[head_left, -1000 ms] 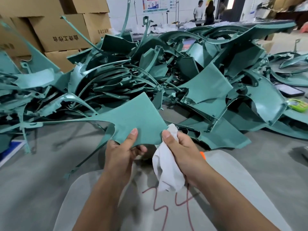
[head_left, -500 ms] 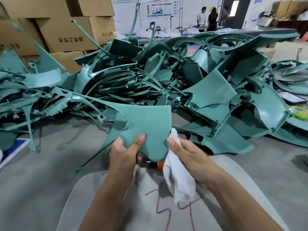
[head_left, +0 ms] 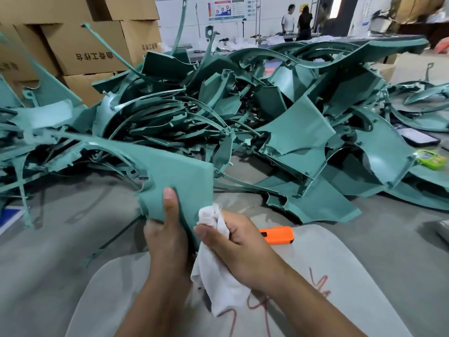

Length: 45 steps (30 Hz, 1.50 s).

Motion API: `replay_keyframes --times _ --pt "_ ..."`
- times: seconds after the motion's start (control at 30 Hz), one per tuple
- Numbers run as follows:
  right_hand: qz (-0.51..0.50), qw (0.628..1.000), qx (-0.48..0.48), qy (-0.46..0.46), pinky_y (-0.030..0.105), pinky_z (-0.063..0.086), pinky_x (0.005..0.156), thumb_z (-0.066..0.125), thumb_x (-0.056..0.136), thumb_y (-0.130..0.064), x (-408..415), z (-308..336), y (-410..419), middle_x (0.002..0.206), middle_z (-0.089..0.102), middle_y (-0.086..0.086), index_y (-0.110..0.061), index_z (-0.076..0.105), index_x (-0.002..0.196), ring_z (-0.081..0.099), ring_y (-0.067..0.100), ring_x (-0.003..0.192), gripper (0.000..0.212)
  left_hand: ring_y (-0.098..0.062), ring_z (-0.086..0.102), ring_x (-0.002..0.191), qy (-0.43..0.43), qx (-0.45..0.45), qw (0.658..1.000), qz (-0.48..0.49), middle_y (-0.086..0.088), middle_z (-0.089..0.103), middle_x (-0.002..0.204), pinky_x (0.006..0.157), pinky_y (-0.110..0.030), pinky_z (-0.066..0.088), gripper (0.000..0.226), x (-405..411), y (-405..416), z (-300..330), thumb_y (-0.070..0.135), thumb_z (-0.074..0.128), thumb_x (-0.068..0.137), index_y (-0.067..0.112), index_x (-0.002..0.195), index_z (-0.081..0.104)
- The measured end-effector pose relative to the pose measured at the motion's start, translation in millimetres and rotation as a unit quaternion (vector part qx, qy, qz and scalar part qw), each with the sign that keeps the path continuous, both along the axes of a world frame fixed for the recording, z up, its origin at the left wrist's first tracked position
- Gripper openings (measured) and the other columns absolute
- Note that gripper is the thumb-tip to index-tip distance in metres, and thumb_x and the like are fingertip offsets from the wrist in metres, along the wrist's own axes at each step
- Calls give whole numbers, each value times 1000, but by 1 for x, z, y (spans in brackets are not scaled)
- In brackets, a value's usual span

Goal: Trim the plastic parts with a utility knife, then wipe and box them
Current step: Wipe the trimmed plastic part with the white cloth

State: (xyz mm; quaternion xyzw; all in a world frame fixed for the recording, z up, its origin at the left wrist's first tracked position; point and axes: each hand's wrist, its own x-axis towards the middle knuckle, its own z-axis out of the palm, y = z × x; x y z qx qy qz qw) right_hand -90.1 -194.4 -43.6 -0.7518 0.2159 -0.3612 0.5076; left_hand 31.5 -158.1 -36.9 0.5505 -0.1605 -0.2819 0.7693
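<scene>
My left hand point(head_left: 167, 229) grips the near corner of a teal plastic part point(head_left: 179, 171), thumb on top of its flat panel; the part's thin curved arm runs off to the left. My right hand point(head_left: 233, 242) holds a bunched white cloth point(head_left: 218, 283) against the panel's lower right edge, the cloth hanging down below the fist. An orange utility knife point(head_left: 277, 235) lies on the pale mat just right of my right hand.
A big heap of teal plastic parts point(head_left: 279, 113) covers the grey table point(head_left: 48, 251) ahead. Cardboard boxes point(head_left: 85, 47) are stacked at back left. A phone point(head_left: 419, 138) and a green object point(head_left: 432, 159) lie at right. A pale mat point(head_left: 340, 276) with red marks lies near me. People stand far back.
The held part has turned and come closer, its panel now more upright. My right hand with the cloth has slid down the panel's right edge, uncovering the orange knife.
</scene>
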Motion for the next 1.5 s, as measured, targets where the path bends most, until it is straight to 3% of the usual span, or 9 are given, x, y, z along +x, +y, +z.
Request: replay_keyframes --times 0.1,0.23,0.6,0.77,0.93,1.03,1.17,1.33,1.5 --pt "-24 994 77 -79 20 37 61 67 97 -38 -7 5 -4 68 46 -12 -23 54 70 43 4 65 34 -27 78 91 -12 -52 998 -41 -7 79 106 67 -33 62 39 -2 -6 3 38 72 90 12 118 70" --pt "-46 968 176 -171 45 57 76 74 90 -46 -19 14 -17 95 72 27 -9 73 98 67 26 83 38 -30 77 93 -35 -50 994 -86 -9 79 107 71 -38 64 46 -8 -8 -4 36 79 78 10 115 72" --pt "50 990 125 -45 30 51 63 60 97 -50 -40 20 -27 74 66 0 -14 65 82 60 15 64 39 -39 75 98 -110 -36 970 -212 -15 76 115 76 -55 63 58 36 5 4 36 82 72 13 123 67" --pt "-98 980 140 -102 26 51 51 49 105 -59 -36 14 -30 69 71 6 -25 72 79 67 18 57 48 -37 75 98 -114 -36 969 -214 -11 76 114 70 -43 64 66 46 5 1 32 93 68 15 124 63" --pt "-76 974 204 -61 28 57 84 51 89 -77 -36 4 -28 103 80 -9 -41 78 95 76 8 95 45 -33 75 102 -165 -26 958 -234 -9 77 114 81 -45 62 69 37 2 -3 32 94 66 13 122 58" --pt "19 978 201 -48 17 58 82 54 98 -62 -36 6 -26 110 79 -12 -47 79 102 75 7 103 29 -32 76 97 -182 -24 964 -193 -8 78 107 76 -43 63 64 36 0 -5 30 97 66 16 114 58" --pt "10 985 162 -54 32 62 74 54 105 -43 -34 9 -26 101 80 7 -23 79 107 77 22 86 31 -29 78 88 -222 -5 965 -141 -7 79 100 72 -45 63 63 38 0 -2 31 97 66 22 113 57" --pt "-159 970 141 -115 62 45 58 58 91 -64 -18 6 -24 67 48 21 5 48 87 49 30 66 70 -21 72 83 16 -97 981 -168 -14 74 113 62 -29 57 65 29 3 5 50 70 82 7 129 57" --pt "-223 946 153 -176 58 38 54 55 92 -64 -7 5 -17 66 39 28 -1 37 80 42 28 64 67 -28 72 102 148 -87 961 -219 -14 72 123 87 -41 56 69 -8 -5 4 47 71 81 7 136 56"
